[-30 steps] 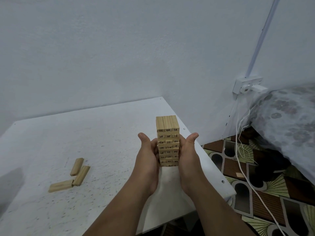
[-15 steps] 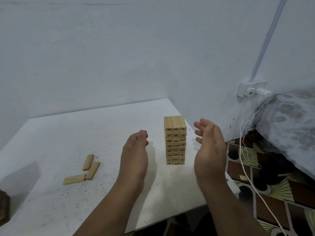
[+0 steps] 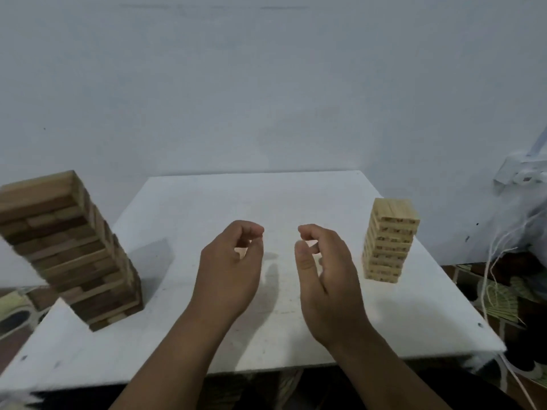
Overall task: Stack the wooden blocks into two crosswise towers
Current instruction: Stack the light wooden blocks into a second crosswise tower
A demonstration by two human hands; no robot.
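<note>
White table — dark block tower left, pale block tower right.

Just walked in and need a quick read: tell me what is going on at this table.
A person is building block towers on the white table. Two stand finished: a dark wooden tower at the left and a smaller pale tower at the right. The left hand and right hand hover between them, fingers loosely curled, touching neither tower.
</note>
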